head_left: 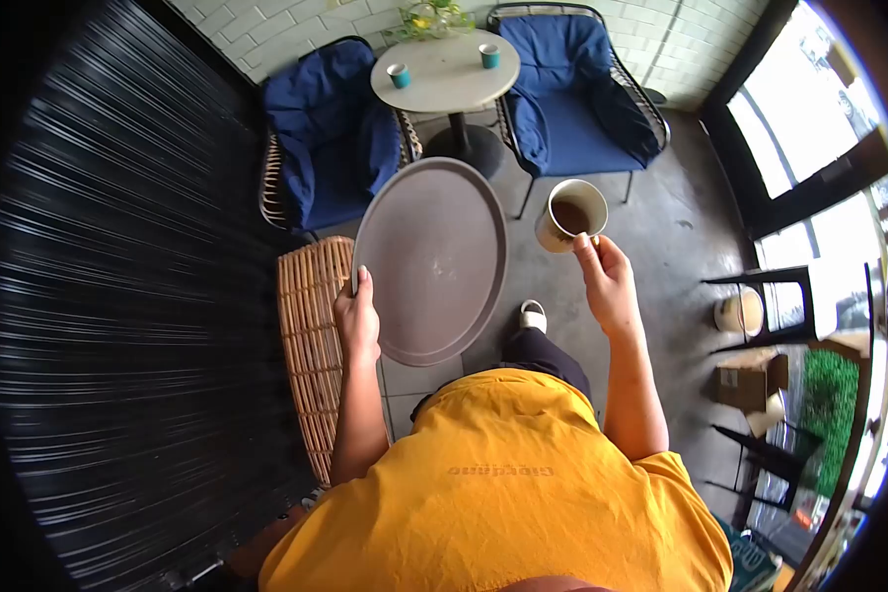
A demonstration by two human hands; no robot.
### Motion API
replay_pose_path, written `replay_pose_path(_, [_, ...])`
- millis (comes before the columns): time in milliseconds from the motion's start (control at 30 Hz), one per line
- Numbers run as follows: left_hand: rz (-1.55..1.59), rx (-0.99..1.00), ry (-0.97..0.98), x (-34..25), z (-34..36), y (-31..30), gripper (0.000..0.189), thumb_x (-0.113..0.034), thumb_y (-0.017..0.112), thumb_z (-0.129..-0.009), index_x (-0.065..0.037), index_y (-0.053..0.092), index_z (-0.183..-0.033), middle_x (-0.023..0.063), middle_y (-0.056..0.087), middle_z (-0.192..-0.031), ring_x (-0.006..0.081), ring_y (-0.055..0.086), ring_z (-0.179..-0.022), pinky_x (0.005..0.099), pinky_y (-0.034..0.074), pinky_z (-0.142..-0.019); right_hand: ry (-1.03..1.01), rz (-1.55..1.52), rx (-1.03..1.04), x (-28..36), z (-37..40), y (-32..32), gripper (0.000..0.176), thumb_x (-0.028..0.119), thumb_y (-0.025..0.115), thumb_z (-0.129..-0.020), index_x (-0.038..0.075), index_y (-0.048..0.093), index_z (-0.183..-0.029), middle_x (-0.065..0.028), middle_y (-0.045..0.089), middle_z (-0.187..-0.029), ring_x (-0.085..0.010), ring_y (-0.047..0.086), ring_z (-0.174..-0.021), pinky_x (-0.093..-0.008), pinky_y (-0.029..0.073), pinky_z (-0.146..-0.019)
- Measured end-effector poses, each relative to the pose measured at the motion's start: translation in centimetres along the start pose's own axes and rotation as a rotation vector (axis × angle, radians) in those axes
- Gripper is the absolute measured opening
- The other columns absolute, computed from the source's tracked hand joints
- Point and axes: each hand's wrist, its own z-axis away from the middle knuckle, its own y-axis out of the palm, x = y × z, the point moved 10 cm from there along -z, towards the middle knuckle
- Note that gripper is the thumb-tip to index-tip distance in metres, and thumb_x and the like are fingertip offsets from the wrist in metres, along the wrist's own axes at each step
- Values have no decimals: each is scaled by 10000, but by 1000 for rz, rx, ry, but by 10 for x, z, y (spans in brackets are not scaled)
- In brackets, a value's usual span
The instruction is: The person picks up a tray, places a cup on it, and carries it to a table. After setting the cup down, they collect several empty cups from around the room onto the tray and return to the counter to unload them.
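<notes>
A round brown tray (pixel 431 261) with nothing on it is gripped at its left rim by my left hand (pixel 357 321), the thumb lying over the edge. To the right of the tray, my right hand (pixel 607 279) is closed on the handle of a light-coloured mug (pixel 550 233) holding dark brown liquid. The mug is apart from the tray. Farther ahead, two small teal cups, one on the left (pixel 399 76) and one on the right (pixel 489 56), stand on a round white table (pixel 444 81).
Blue cushioned chairs stand left (pixel 331 148) and right (pixel 584 128) of the table, with a plant (pixel 430 20) at its back. A woven rattan piece (pixel 311 345) is at the left. Black stools (pixel 794 306) and a cardboard box (pixel 743 384) are at the right.
</notes>
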Motion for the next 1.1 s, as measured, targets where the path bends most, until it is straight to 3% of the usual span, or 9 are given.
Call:
replay_pose_path(67, [-188,-107,71,-19,-13,3,350,-308,534,-946,29,623,-918,17,585,-771,113,509,-726,281,431,-706,20,-23,24,-10,-49,-1,430,428,507,-938,9,598,-903,50,467,-696,-45,372,-625,-217,332,-556])
replay_pose_path(167, [-325,-209,140,-52,-28,15,342,-308,543,-940,17,644,-910,29,613,-726,111,530,-678,270,439,-678,81,-3,35,-16,-114,-3,494,496,456,-942,27,609,-911,43,479,-723,-44,369,-618,-211,326,-545])
replay_pose_path(233, [-419,-269,222,-77,-36,16,315,-271,571,-928,28,661,-959,101,679,-796,115,590,-704,269,459,-668,99,-18,15,-16,-153,-2,506,514,443,-939,47,594,-815,55,436,-673,-38,340,-577,-216,289,-510])
replay_pose_path(300, [-468,-290,256,-92,-47,17,295,-248,586,-921,34,660,-963,93,678,-787,115,585,-685,272,463,-655,145,-43,-30,-17,-189,-1,570,479,454,-948,-51,623,-824,56,400,-623,-51,345,-623,-244,283,-542])
replay_pose_path(367, [-466,-338,335,-107,-60,22,245,-201,593,-917,21,665,-992,92,685,-788,108,594,-703,266,472,-668,156,-26,-47,-17,-220,4,567,481,460,-945,-46,629,-821,56,412,-628,-51,350,-627,-239,286,-549])
replay_pose_path(500, [-560,-294,490,-115,-105,37,174,-106,620,-885,20,667,-996,109,679,-777,117,611,-675,252,475,-629,123,-23,-91,-17,-280,23,507,547,498,-895,66,603,-777,58,409,-641,-41,315,-545,-219,258,-497])
replay_pose_path(767, [-560,0,578,-120,-259,49,148,-23,632,-816,12,671,-954,149,677,-793,202,673,-703,279,493,-612,246,-92,-171,-51,-389,100,435,422,555,-901,4,666,-852,52,503,-681,-38,398,-602,-205,307,-550])
replay_pose_path(933, [-566,187,687,-154,-317,74,214,21,626,-747,1,664,-957,150,678,-843,297,671,-745,316,512,-638,270,-75,-163,-70,-441,158,430,405,524,-917,9,638,-791,58,428,-617,-37,348,-565,-230,284,-507])
replay_pose_path(1100, [-680,231,677,-165,-353,83,210,39,618,-740,6,666,-941,152,677,-843,295,672,-741,321,514,-637,287,57,-84,-121,-495,194,491,422,472,-932,32,504,-635,12,458,-602,-96,402,-572,-274,340,-541])
